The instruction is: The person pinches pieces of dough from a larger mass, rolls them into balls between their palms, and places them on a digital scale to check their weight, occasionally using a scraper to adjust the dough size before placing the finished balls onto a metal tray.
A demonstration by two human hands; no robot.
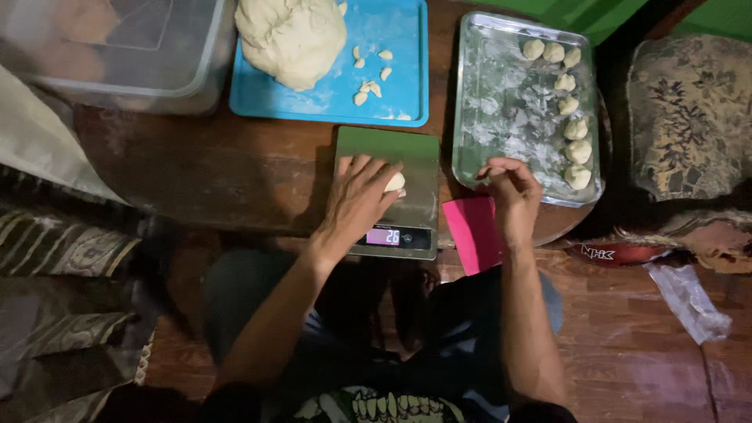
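From the head camera I looked straight down at a dark wooden desk (pixel 219 168), with a flat kitchen scale (pixel 389 184) at the centre of my view; every place below is given from that scale. My left hand (pixel 356 200) lay across the scale's platform, its grip curled loosely round a small dough piece (pixel 395 182) that rested on the platform, fingertips touching it. The scale's lit display (pixel 383 236) glowed on the edge nearest me. My right hand (pixel 511 186) hovered just right of the scale, fingers pinched together; I could not tell whether anything was between them. Beneath that hand, beside the scale's right edge, lay a pink scraper (pixel 470 231). Further right sat a floured metal tray (pixel 501 110), holding a row of dough balls (pixel 576 129) along its far side. Directly beyond the scale lay a blue board (pixel 392 70) carrying a large dough mound (pixel 291 37) and a few small dough scraps (pixel 370 77). Beyond and left of the scale stood a clear plastic tub (pixel 117 47). Well to the right, past the tray, rested a patterned cushion (pixel 689 117).
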